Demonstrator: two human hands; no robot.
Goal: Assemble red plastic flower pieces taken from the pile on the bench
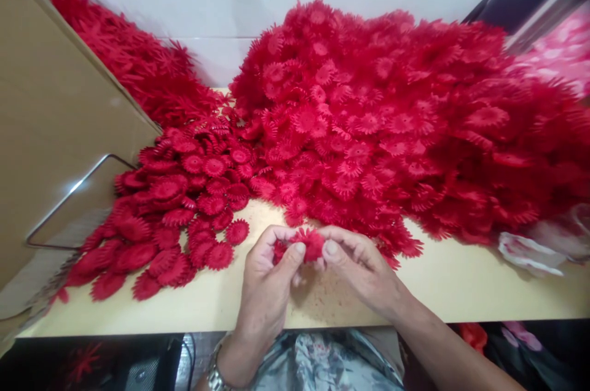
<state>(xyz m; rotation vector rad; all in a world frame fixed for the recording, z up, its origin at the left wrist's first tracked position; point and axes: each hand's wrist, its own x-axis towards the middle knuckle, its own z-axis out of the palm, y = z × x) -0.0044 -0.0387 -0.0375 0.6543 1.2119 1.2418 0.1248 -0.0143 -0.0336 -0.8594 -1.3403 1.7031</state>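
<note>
Between my two hands is a red fabric flower piece [312, 243] with a fringed edge, held above the front of the table. My left hand [270, 277] pinches its left side between thumb and fingers. On the other side, my right hand [362, 268] grips it with thumb and forefinger. Some of my fingertips are hidden behind the piece. To the left lies a heap of small, round, curled red pieces [214, 166]. A large mound of flatter red petal pieces [350, 114] rises just beyond my hands.
A cardboard sheet [59, 108] with a bent metal wire [69, 197] stands at the left. Behind it are more spiky red pieces [133, 59]. Crumpled clear plastic [530, 252] lies at the right. The pale table [461, 292] ends near my lap.
</note>
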